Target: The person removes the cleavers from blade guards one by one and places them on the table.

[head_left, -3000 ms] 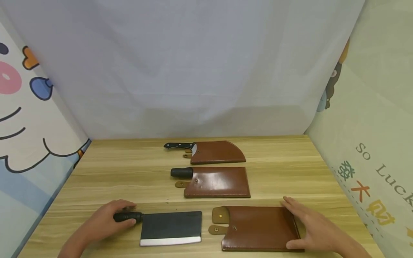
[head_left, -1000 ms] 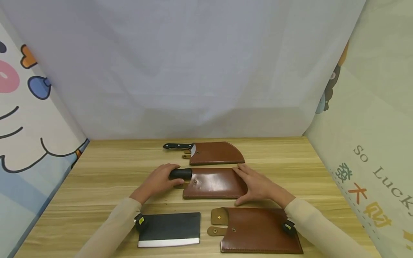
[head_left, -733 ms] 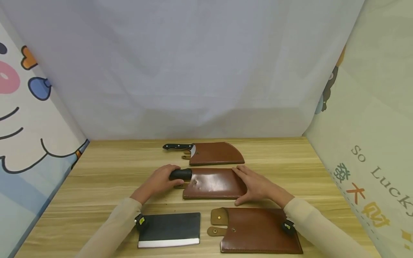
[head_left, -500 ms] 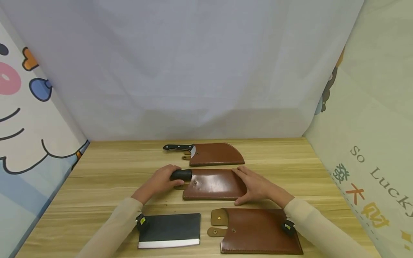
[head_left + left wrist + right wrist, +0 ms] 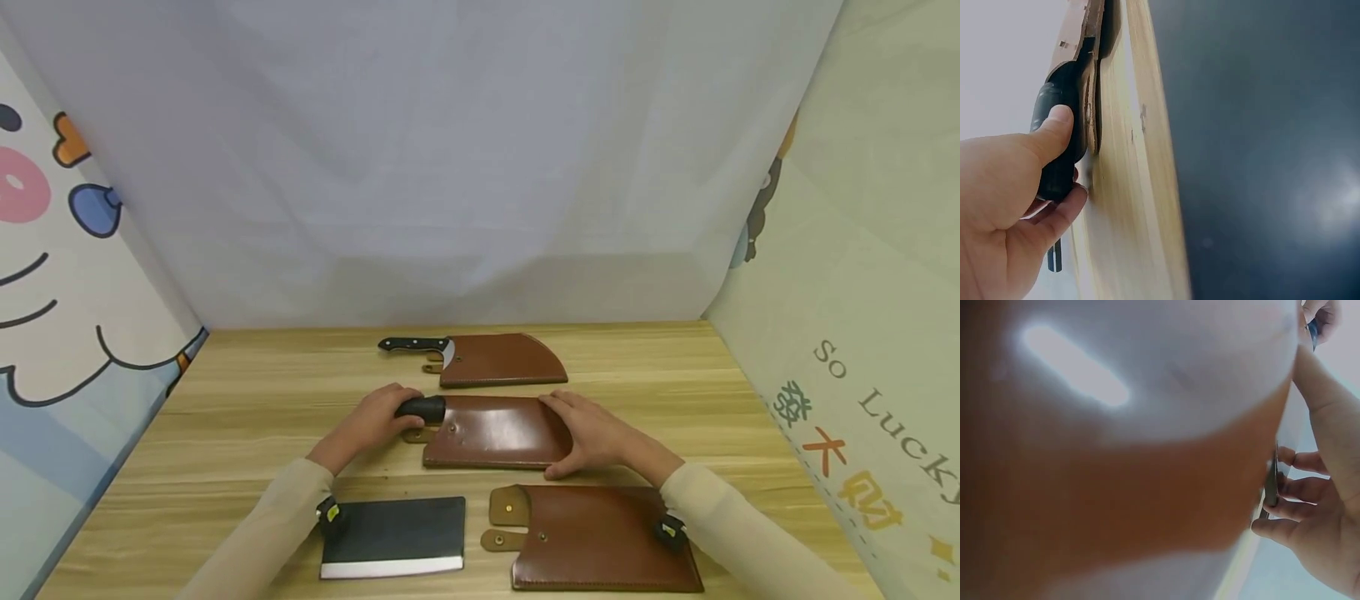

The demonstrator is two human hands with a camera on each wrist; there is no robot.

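Two hands on sheathed cleaver [image 5: 498, 429], flat on wood-grain table [image 5: 262, 375], six o'clock in head view; left hand [image 5: 371, 418], at cleaver's nine o'clock, grips black handle [image 5: 424, 408]; right hand [image 5: 596, 432], at three o'clock, spread across sheath end, fingers at far edge, thumb at near edge; sheathed knife [image 5: 502, 360] at twelve; bare dark cleaver [image 5: 393, 527] at seven; larger brown sheath [image 5: 592, 533] at five.

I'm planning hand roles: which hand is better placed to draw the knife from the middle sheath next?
Probably the left hand: it grips the black handle sticking out of the middle sheath. The right hand is at the sheath's opposite end, better suited to steadying it.
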